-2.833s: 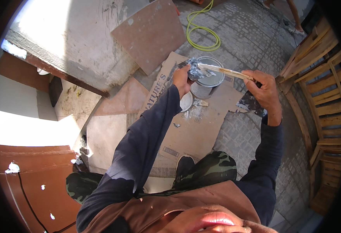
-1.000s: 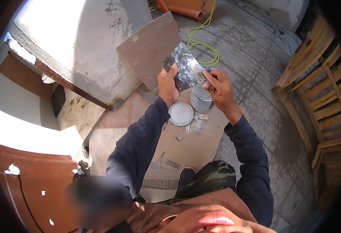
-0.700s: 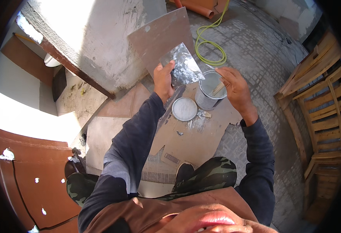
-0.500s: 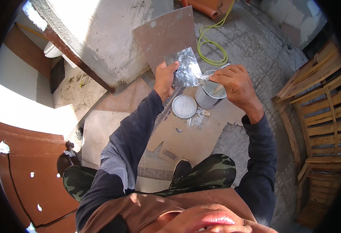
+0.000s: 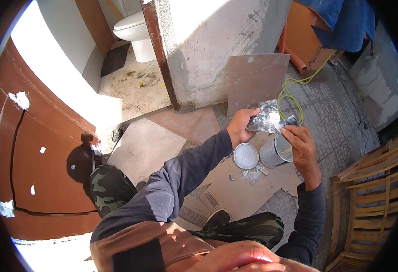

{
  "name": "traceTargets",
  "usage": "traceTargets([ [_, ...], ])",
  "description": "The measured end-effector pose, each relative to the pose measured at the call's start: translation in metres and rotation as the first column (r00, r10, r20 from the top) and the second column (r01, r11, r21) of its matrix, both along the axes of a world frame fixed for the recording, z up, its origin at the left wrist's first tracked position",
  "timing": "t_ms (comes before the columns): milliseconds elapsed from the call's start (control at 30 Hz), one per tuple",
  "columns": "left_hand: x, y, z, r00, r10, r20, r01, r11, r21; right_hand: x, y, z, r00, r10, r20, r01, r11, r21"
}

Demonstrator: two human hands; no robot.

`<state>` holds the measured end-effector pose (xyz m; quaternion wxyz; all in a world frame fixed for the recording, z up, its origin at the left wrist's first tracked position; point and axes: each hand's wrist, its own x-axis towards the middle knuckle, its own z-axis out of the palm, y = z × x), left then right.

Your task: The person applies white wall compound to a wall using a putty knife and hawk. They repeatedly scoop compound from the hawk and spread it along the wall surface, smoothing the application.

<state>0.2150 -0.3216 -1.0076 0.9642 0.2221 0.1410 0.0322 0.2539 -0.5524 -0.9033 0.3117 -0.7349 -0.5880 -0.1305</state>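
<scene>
- The left hand (image 5: 240,126) grips the near-left edge of a flat, putty-smeared metal plate (image 5: 266,121), fingers curled under it and thumb on top.
- The right hand (image 5: 302,146) is closed around a thin tool whose tip lies on the plate's right edge; the tool itself is mostly hidden by the fingers.
- The plate hovers above the floor, at about 1 o'clock from the person's knees, tilted slightly toward the wall.
- Just below the plate, at 6 o'clock from it, an open metal can (image 5: 276,152) stands on a sheet of cardboard (image 5: 235,190).
- The can's round lid (image 5: 245,156) lies flat at 9 o'clock from the can, just beside it.
- A brown tile (image 5: 257,82) leans against the grey wall (image 5: 217,41) at 12 o'clock from the plate.
- A yellow-green hose (image 5: 294,90) curls on the paving at 1 o'clock.
- Wooden pallets (image 5: 371,195) stand at 4 o'clock from the right hand.
</scene>
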Motion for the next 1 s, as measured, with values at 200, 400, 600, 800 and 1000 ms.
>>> traceTargets([
  [200, -0.045, 0.044, 0.035, 0.997, -0.016, 0.081, 0.022, 0.997, -0.074, -0.017, 0.031, 0.014, 0.991, -0.024, 0.13, -0.002, 0.98, 0.197],
  [400, -0.091, 0.102, 0.098, 0.988, 0.145, -0.052, -0.137, 0.982, 0.132, -0.039, 0.083, -0.024, 0.761, 0.003, -0.649, 0.272, 0.906, 0.324],
  [600, -0.175, 0.22, 0.155, 0.997, 0.028, 0.073, -0.056, 0.905, 0.421, -0.07, 0.138, 0.017, 0.253, 0.265, -0.931, 0.221, 0.921, 0.322],
  [800, -0.219, 0.285, 0.154, 0.978, 0.082, 0.189, -0.175, 0.819, 0.546, -0.125, 0.234, 0.062, 0.993, 0.041, 0.114, -0.057, 0.989, 0.139],
  [1000, -0.229, 0.314, 0.126, 0.938, 0.069, 0.341, -0.33, 0.482, 0.812, -0.146, 0.285, 0.067, 0.958, 0.11, 0.266, -0.112, 0.994, -0.008],
])
